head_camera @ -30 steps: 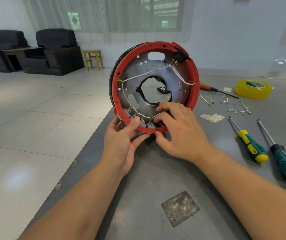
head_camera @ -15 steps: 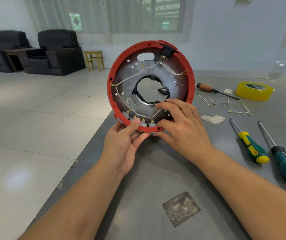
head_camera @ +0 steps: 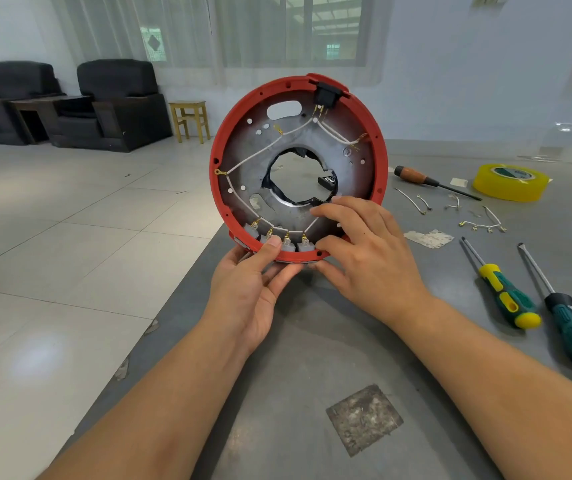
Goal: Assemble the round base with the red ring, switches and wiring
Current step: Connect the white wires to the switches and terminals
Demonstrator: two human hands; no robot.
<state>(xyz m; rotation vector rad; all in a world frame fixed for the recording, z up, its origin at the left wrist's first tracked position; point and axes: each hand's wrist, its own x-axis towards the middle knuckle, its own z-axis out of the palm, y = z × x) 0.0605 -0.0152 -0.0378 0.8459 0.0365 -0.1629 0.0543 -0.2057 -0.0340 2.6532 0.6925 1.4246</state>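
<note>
- Evidently the step is checking the wiring; the round grey metal base [head_camera: 350,161] in its red plastic ring [head_camera: 216,188] stands on edge at the grey table's [head_camera: 298,358] near-left corner.
- Left hand [head_camera: 250,289] pinches the ring's bottom edge, thumb on the row of small grey switches [head_camera: 279,242]; right hand [head_camera: 364,251] grips the rim beside them, fingertips on the plate.
- Next, I judge, the loose white wire [head_camera: 312,223] needs seating; steady support matters.

matt red plastic ring [head_camera: 380,161] rims a dull grey metal base [head_camera: 253,157].
</note>
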